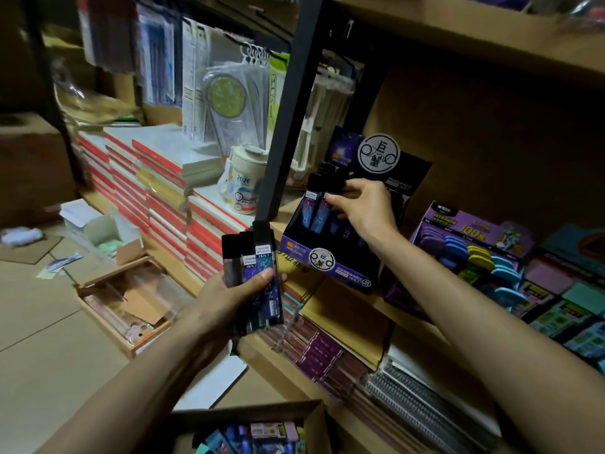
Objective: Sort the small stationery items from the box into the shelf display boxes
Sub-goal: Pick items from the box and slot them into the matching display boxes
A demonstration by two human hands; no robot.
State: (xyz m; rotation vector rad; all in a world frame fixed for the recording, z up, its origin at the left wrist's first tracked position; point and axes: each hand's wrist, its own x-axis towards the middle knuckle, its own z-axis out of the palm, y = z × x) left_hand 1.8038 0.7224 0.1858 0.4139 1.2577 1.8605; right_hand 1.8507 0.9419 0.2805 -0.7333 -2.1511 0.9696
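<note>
My left hand (229,290) grips a fanned bunch of dark pencil-lead cases (258,270) with blue-purple labels, held in front of the shelf edge. My right hand (363,208) reaches into the dark purple display box (327,267) on the shelf, its fingers closed on a black-capped lead case (337,183) among others standing upright there. The cardboard source box (314,417) sits at the bottom of the view with several colourful small items inside.
A black shelf post (288,126) rises just left of the display box. A purple box of coloured erasers (471,253) stands to its right. Stacked red-edged notebooks (157,191) and a mug (242,185) are to the left. An open wooden box (124,303) lies on the floor.
</note>
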